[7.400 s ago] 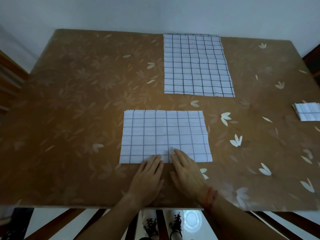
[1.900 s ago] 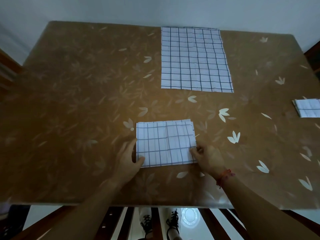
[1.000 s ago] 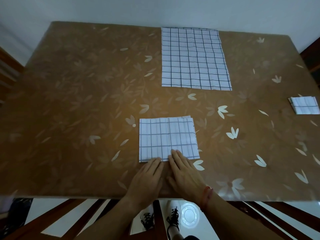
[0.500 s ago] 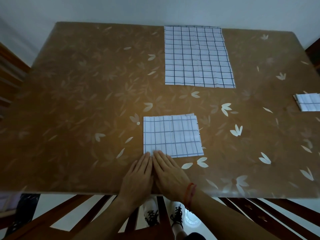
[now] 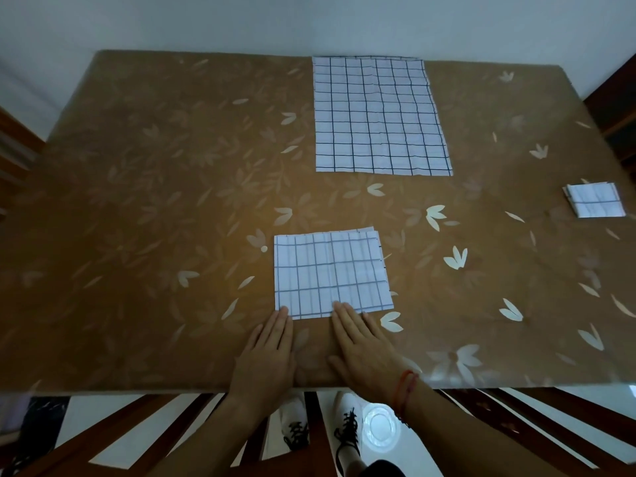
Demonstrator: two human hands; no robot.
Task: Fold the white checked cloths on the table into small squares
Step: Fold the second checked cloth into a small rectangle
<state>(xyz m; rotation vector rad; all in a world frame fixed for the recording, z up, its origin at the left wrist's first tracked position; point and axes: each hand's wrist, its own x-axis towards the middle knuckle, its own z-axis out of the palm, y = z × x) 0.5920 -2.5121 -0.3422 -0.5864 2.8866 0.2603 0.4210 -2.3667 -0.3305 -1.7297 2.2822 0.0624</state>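
As the left hand (image 5: 266, 352) and right hand (image 5: 361, 346) lay flat, fingertips on the near edge of the half-folded cloth (image 5: 332, 273) | grip: none taken, fingers straight, nothing held | cloth: front-centre of worktop (image 5: 155, 201) | step: pressing the crease | next, probably: pinch one side, fold across.

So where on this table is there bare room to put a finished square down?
The left half of the table is bare, left of the spread cloth and the half-folded cloth. Another bare patch lies between those two and the small folded cloth. The near middle is crowded: left hand and right hand lie flat at the half-folded cloth's near edge.
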